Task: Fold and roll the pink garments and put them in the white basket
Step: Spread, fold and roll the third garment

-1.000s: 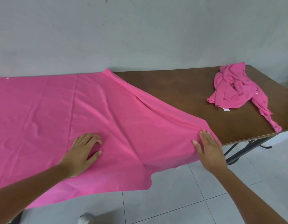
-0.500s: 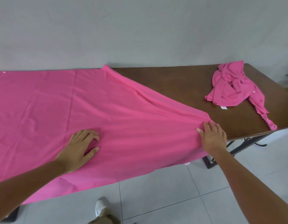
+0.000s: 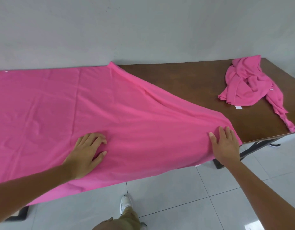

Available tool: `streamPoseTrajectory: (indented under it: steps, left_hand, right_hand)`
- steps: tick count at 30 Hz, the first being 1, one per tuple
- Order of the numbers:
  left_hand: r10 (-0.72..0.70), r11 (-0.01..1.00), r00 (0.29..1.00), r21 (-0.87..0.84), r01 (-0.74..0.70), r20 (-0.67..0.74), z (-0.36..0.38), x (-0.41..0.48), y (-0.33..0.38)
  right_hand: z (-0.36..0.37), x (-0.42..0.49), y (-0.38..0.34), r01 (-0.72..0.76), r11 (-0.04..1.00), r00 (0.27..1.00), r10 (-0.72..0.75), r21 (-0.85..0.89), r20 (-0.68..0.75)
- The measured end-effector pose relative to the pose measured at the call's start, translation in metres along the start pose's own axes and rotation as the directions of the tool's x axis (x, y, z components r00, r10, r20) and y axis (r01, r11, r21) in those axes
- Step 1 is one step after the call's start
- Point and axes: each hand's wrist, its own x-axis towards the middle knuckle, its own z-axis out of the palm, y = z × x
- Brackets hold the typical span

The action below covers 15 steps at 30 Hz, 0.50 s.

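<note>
Since the pink cloth point(image 3: 118, 110) lies spread longways left to right across the table point(image 3: 185, 80), the left grip point(image 3: 84, 155) rests flat and open mid-cloth and the right grip point(image 3: 226, 146), open too, on its right-hand corner, so I'd guess the right one starts the fold leftward.

Bare left hand point(image 3: 85, 155), right hand point(image 3: 226, 146), bare forearms point(image 3: 35, 185); khaki trouser leg point(image 3: 127, 219); white sneaker point(image 3: 125, 203).
</note>
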Motion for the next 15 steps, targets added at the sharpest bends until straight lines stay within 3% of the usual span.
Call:
streamPoseTrajectory:
  steps: [7,11,15]
  left_hand:
    - [0.056,0.998,0.998,0.012,-0.056,-0.018,-0.008,0.035,0.004]
    - [0.031,1.000,0.997,0.001,-0.031,-0.068,-0.008,0.094,-0.002]
    - [-0.042,0.999,0.997,0.023,0.044,-0.065,-0.002,0.163,-0.016]
  right_hand:
    - [-0.007,0.015,-0.021,-0.075,0.996,0.997,0.075,0.047,0.011]
    - [-0.013,0.043,-0.053,0.056,0.994,0.995,-0.048,0.091,-0.083]
    - [-0.016,0.083,-0.103,0.176,0.978,0.982,-0.167,0.109,-0.087]
